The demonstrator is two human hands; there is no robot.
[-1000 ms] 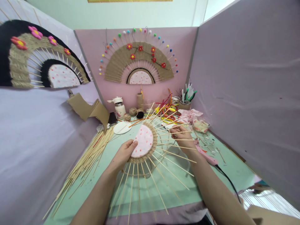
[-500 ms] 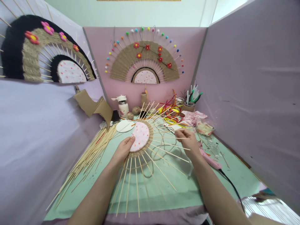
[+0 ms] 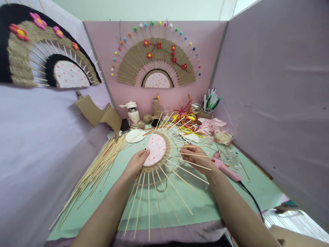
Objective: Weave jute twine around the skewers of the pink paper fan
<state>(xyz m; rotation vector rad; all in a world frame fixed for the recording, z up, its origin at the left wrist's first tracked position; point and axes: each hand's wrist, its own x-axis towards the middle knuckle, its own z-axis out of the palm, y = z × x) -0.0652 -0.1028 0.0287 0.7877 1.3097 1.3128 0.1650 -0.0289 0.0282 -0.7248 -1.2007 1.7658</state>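
Observation:
A half-round piece with a pink-dotted cloth centre (image 3: pixel 156 149), a woven twine rim (image 3: pixel 167 147) and many thin sticks fanning outward is held above the green table. My left hand (image 3: pixel 137 163) pinches its straight edge, thumb on the cloth. Among the right-hand sticks, my right hand (image 3: pixel 195 157) has its fingers pressed together near the rim; whatever they grip is too small to make out. A loop of twine (image 3: pixel 162 185) hangs beneath the sticks.
Loose sticks (image 3: pixel 99 168) lie at the left. A pink glue gun (image 3: pixel 228 171) with a black cord rests at the right. Behind are a white bottle (image 3: pixel 133 116), twine balls (image 3: pixel 147 118), coloured wires (image 3: pixel 186 125) and a pot of tools (image 3: pixel 206 112). Decorated fans hang on the panels.
My right hand has moved left, closer to the woven rim. My left hand still holds the piece, and the camera view has shifted slightly.

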